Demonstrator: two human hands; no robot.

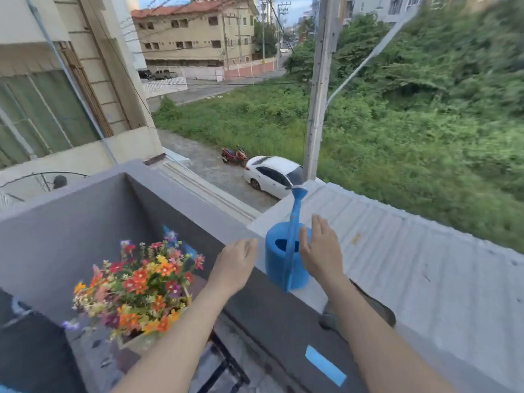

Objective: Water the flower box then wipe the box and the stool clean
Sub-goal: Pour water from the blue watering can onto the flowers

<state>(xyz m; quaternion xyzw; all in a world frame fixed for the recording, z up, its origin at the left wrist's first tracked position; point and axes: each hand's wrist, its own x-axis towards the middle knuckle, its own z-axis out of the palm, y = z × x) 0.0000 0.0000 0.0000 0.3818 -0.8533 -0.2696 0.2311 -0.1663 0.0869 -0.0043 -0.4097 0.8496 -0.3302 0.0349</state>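
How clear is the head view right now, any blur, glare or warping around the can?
Head view: soft, even daylight, no glare or hard shadows; the blue plastic watering can and both hands, left hand and right hand, are fairly sharp; the green bushes top right are smeared; wide-angle bending tilts the grey utility pole.

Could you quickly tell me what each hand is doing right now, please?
Left hand: open, holding nothing, just left of the blue watering can.
Right hand: open, fingers extended beside the can, not gripping it.
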